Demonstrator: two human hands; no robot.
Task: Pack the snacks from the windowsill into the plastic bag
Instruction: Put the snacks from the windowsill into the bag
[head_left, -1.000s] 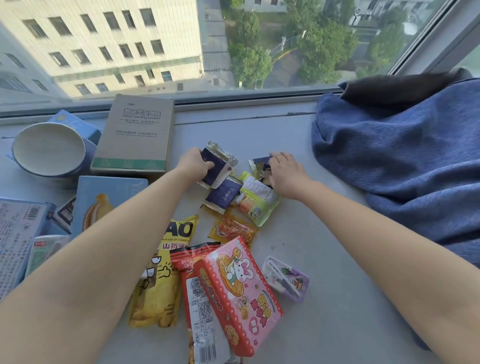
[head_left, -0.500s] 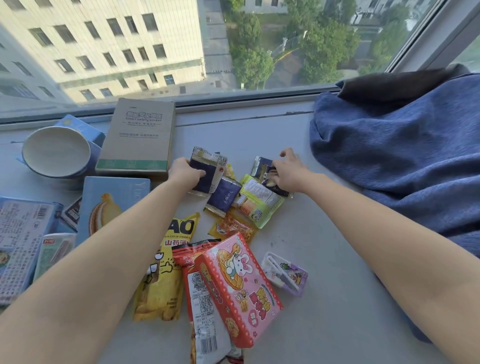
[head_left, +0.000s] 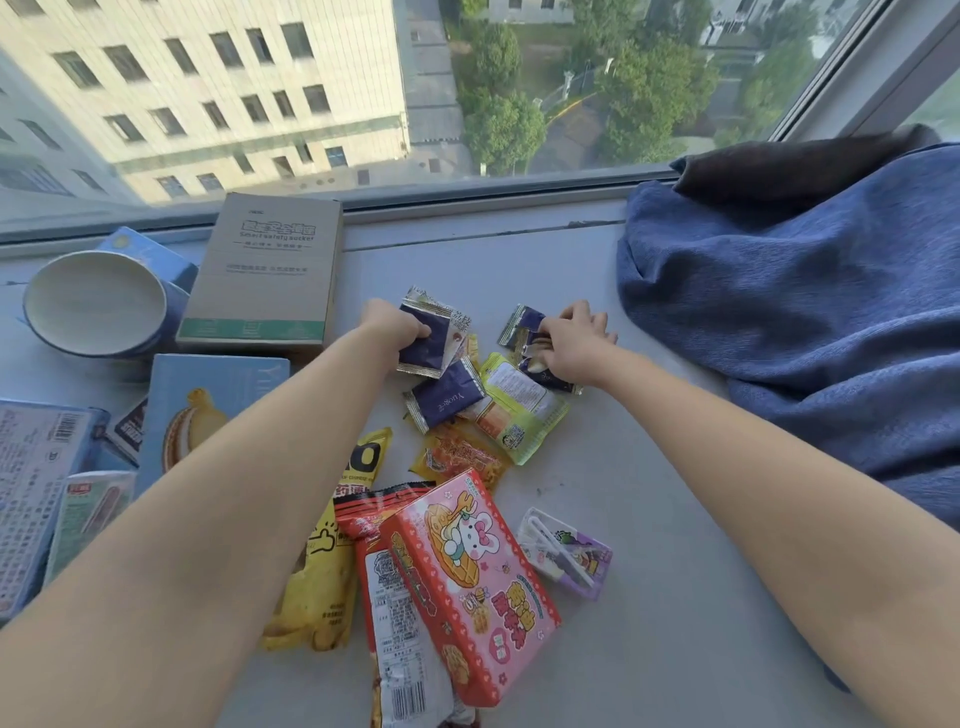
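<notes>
Snacks lie scattered on the grey windowsill (head_left: 649, 519). My left hand (head_left: 389, 327) grips a dark blue snack packet (head_left: 431, 338) at the far middle. My right hand (head_left: 571, 338) is closed on another small dark blue packet (head_left: 524, 325) just to the right. Between and below them lie a third dark blue packet (head_left: 447, 397), a yellow-green packet (head_left: 519, 410) and an orange packet (head_left: 460, 457). Nearer me are a pink rabbit box (head_left: 467, 582), a red bag (head_left: 400, 597), a yellow bag (head_left: 322, 571) and a small purple packet (head_left: 566, 553). No plastic bag is in view.
A brown cardboard box (head_left: 265, 270) and a white bowl (head_left: 96, 304) stand at the far left by the window. Blue boxes (head_left: 208, 405) and more packages lie along the left edge. A blue cloth (head_left: 810, 322) is heaped on the right.
Both hands have closed on their dark blue packets and lifted them slightly; the right hand shifted a little farther back and right. The camera dipped a little.
</notes>
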